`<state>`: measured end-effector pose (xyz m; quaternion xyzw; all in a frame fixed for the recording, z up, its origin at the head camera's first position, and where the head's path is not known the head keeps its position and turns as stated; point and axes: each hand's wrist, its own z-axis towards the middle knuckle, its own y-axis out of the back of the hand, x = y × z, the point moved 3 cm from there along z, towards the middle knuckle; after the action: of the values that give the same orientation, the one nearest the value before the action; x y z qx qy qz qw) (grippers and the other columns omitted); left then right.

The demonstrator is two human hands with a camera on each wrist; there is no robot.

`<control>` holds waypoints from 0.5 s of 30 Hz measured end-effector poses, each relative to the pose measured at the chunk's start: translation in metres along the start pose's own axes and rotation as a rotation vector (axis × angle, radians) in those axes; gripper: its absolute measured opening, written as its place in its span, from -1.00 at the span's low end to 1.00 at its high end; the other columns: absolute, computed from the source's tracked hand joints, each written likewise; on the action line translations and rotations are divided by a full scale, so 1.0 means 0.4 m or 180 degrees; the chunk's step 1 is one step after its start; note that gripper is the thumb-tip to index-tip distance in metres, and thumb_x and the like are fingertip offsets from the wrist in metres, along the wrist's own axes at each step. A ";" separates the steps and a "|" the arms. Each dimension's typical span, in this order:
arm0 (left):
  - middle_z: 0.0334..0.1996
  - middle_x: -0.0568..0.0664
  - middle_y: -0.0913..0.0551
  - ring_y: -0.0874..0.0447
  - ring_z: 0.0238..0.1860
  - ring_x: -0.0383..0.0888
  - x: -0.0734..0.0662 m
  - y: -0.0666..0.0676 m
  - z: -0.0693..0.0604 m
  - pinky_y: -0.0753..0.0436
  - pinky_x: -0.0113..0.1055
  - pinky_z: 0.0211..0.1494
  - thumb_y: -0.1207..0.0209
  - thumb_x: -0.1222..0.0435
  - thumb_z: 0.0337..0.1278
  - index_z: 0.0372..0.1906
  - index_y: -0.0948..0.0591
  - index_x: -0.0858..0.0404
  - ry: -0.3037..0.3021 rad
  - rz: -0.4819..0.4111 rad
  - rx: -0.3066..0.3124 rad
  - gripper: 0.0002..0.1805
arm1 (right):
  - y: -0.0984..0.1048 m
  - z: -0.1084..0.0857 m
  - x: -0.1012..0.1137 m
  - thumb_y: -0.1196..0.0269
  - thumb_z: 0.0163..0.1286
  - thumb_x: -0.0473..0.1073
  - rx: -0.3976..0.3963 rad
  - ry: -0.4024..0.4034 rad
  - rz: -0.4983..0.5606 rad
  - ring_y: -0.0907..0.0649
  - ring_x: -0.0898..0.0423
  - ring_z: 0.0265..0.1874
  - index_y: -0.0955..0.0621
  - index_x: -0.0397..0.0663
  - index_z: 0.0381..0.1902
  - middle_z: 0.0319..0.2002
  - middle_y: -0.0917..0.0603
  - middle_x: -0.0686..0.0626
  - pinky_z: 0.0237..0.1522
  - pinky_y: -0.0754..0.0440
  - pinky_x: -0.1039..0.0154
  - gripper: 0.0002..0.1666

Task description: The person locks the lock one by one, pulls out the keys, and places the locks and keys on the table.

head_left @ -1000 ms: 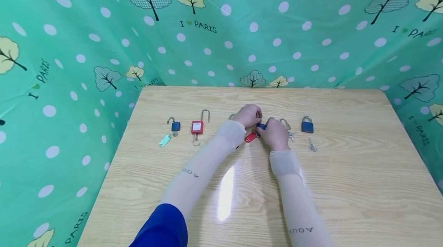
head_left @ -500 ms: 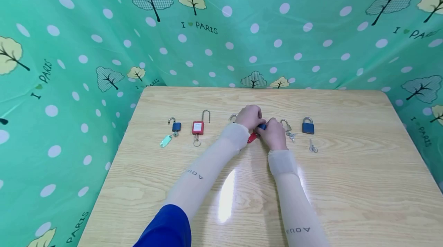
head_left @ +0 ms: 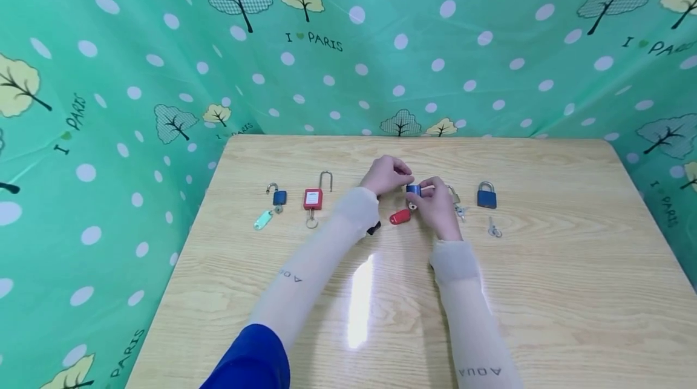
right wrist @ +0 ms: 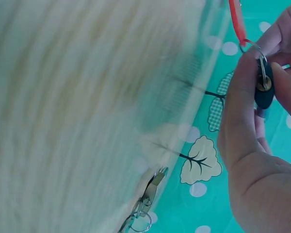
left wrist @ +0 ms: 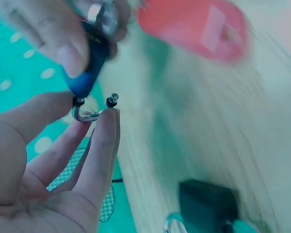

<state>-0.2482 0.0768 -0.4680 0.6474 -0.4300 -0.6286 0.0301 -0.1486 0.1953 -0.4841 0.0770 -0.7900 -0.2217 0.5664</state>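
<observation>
A small blue padlock (head_left: 414, 190) is held above the table between both hands. My right hand (head_left: 438, 207) pinches its body between thumb and fingers. A key sits in its keyhole (right wrist: 265, 83), and a red key tag (head_left: 400, 216) hangs from the ring. Seen from the left wrist, the shackle (left wrist: 89, 116) stands open with one end free of the body. My left hand (head_left: 388, 175) has thumb and fingertips on either side of that shackle, pinching it. From the head, the shackle is mostly hidden by fingers.
Left on the table lie an open blue padlock (head_left: 279, 198) with mint tag (head_left: 263, 219) and an open red padlock (head_left: 313, 199). Rightward are a brass padlock (right wrist: 155, 184) with keys, a closed blue padlock (head_left: 487, 196) and loose keys (head_left: 494, 230). A black object (left wrist: 206, 204) lies near my left wrist.
Both hands have shifted slightly up and apart, so the blue padlock's body shows more. The red tag, partly covered half a second ago, now hangs in plain sight.
</observation>
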 end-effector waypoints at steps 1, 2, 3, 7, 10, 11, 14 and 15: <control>-0.18 -0.02 -0.75 -0.68 -0.18 -0.18 -0.002 0.006 -0.003 -0.63 -0.39 -0.05 -0.34 0.24 0.21 -0.09 -0.73 0.24 -0.0012 -0.0156 0.0038 -0.78 | 0.002 -0.003 0.003 -0.25 0.45 -0.09 0.0001 -0.0007 0.0101 -0.68 -0.03 -0.07 -0.37 -0.22 0.17 -0.05 -0.65 -0.24 -0.20 -0.58 0.31 -0.51; -0.17 -0.02 -0.75 -0.69 -0.17 -0.18 -0.005 0.011 -0.006 -0.63 -0.38 -0.02 -0.34 0.26 0.22 -0.06 -0.72 0.25 -0.0023 -0.0318 0.0082 -0.76 | 0.005 -0.005 0.005 -0.25 0.45 -0.09 0.0004 -0.0002 0.0209 -0.68 -0.01 -0.07 -0.36 -0.21 0.18 -0.05 -0.65 -0.24 -0.20 -0.57 0.34 -0.51; -0.15 -0.02 -0.75 -0.70 -0.16 -0.17 -0.009 0.016 -0.010 -0.63 -0.36 0.01 -0.33 0.27 0.22 -0.03 -0.72 0.25 -0.0029 -0.0476 0.0125 -0.75 | 0.008 -0.008 0.009 -0.26 0.45 -0.09 -0.0002 0.0000 0.0316 -0.68 0.02 -0.08 -0.37 -0.20 0.18 -0.05 -0.66 -0.22 -0.20 -0.57 0.36 -0.50; -0.10 -0.04 -0.76 -0.73 -0.09 -0.17 -0.023 0.032 -0.021 -0.58 -0.29 0.17 -0.34 0.28 0.21 0.05 -0.70 0.23 -0.0126 -0.0961 0.0241 -0.69 | 0.020 -0.021 0.022 -0.31 0.39 -0.09 -0.0061 0.0037 0.0701 -0.68 0.16 -0.17 -0.39 -0.21 0.18 -0.07 -0.66 -0.18 -0.13 -0.62 0.35 -0.46; -0.08 -0.08 -0.76 -0.71 -0.05 -0.20 -0.034 0.040 -0.026 -0.55 -0.23 0.22 -0.35 0.25 0.20 0.03 -0.72 0.19 -0.0198 -0.1077 0.0258 -0.70 | 0.028 -0.030 0.031 -0.33 0.37 -0.08 -0.0120 0.0048 0.0940 -0.67 0.24 -0.25 -0.42 -0.22 0.18 -0.10 -0.67 -0.13 -0.04 -0.68 0.27 -0.45; -0.09 -0.09 -0.76 -0.71 -0.05 -0.20 -0.036 0.042 -0.027 -0.55 -0.22 0.23 -0.36 0.24 0.20 0.02 -0.72 0.17 -0.0190 -0.1118 0.0257 -0.71 | 0.030 -0.032 0.033 -0.33 0.37 -0.08 -0.0133 0.0045 0.1019 -0.67 0.26 -0.26 -0.44 -0.23 0.17 -0.11 -0.67 -0.11 -0.04 -0.70 0.25 -0.46; -0.10 -0.09 -0.77 -0.70 -0.05 -0.20 -0.039 0.045 -0.031 -0.53 -0.17 0.26 -0.37 0.24 0.17 0.04 -0.71 0.17 -0.0158 -0.1210 0.0261 -0.68 | 0.033 -0.040 0.035 -0.31 0.40 -0.07 -0.0130 0.0012 0.1218 -0.68 0.27 -0.27 -0.48 -0.25 0.16 -0.13 -0.66 -0.07 -0.04 -0.71 0.29 -0.49; -0.10 -0.08 -0.77 -0.71 -0.06 -0.19 -0.040 0.046 -0.033 -0.53 -0.16 0.27 -0.38 0.24 0.17 0.05 -0.71 0.16 -0.0147 -0.1233 0.0269 -0.66 | 0.033 -0.042 0.035 -0.29 0.41 -0.07 -0.0120 0.0004 0.1283 -0.69 0.26 -0.26 -0.50 -0.26 0.17 -0.12 -0.66 -0.07 -0.05 -0.71 0.31 -0.50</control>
<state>-0.2442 0.0684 -0.4420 0.7041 -0.3240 -0.6187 -0.1284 -0.1360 0.1974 -0.4618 -0.0931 -0.7848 -0.1186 0.6012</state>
